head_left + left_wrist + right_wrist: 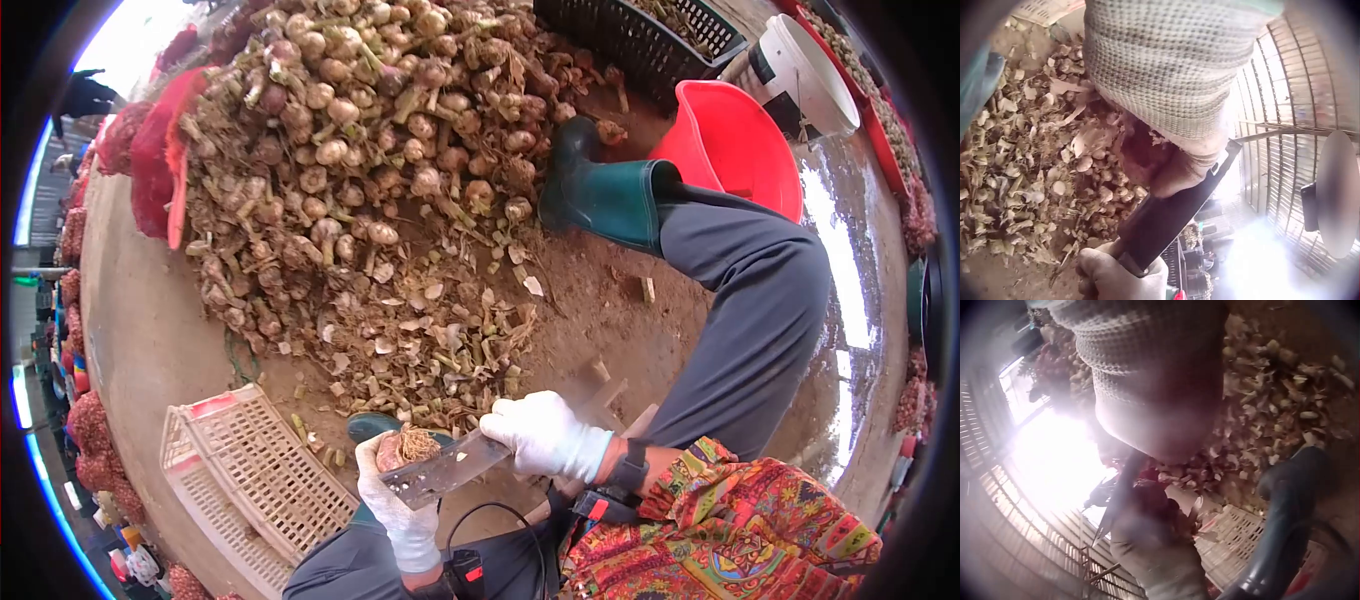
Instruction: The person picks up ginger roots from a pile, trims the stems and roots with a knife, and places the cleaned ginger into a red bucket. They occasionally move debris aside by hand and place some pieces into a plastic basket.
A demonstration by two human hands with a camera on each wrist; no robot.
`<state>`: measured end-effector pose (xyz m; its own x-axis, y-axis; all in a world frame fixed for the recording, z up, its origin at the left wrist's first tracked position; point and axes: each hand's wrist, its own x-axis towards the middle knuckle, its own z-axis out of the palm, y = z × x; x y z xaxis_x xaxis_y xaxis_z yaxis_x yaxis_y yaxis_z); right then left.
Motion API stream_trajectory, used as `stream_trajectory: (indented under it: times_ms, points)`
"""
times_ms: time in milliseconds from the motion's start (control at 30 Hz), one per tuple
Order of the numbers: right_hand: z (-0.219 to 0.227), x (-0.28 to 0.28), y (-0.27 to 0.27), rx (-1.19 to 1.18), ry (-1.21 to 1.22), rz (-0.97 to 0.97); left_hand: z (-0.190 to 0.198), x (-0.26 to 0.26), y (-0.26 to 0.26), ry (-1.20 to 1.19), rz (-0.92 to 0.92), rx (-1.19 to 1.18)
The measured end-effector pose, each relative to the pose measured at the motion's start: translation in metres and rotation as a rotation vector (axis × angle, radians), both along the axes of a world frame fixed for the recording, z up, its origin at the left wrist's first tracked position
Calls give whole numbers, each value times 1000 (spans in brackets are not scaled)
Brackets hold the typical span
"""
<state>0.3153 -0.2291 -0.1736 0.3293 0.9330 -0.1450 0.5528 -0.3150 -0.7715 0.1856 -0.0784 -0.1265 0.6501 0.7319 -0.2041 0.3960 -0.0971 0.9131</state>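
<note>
In the head view my left hand (402, 515), in a white knit glove, grips a garlic bulb (390, 455) with its stringy roots facing up and right. My right hand (545, 432), also gloved, is curled round the handle end of a broad, flat-bladed knife (450, 472). The blade reaches across to the left hand and overlaps the lower side of the bulb. From the left wrist, the dark blade (1163, 219) runs from the right fist (1122, 281) up to the left fingers, with reddish bulb skin (1138, 150) showing beside them. The handle is mostly hidden by the right hand.
A large heap of stemmed garlic (400, 130) lies ahead, with cut stems and peelings (430, 340) nearer me. A cream plastic crate (245, 465) stands left. Beyond my green boot (610, 200) are a red bucket (700, 120), a white bucket (790, 75) and a black crate (620, 35).
</note>
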Motion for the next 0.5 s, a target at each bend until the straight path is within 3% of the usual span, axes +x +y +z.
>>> stream_trajectory:
  times_ms: [133,267,333,367,467,500]
  points:
    - [-39,-7,7,-106,32,3,-17,0,-2,131,81,-50]
    - [-57,0,10,-149,26,31,-14,-10,2,163,9,62]
    - [-87,21,-1,-718,23,-80,17,-7,-3,-159,59,-12]
    - [-79,15,3,-653,67,-197,13,-14,3,-232,118,112]
    - [-31,24,19,-505,92,-325,16,-13,12,-341,297,-250]
    - [-18,18,18,-427,99,-357,1,-18,17,-269,247,-107]
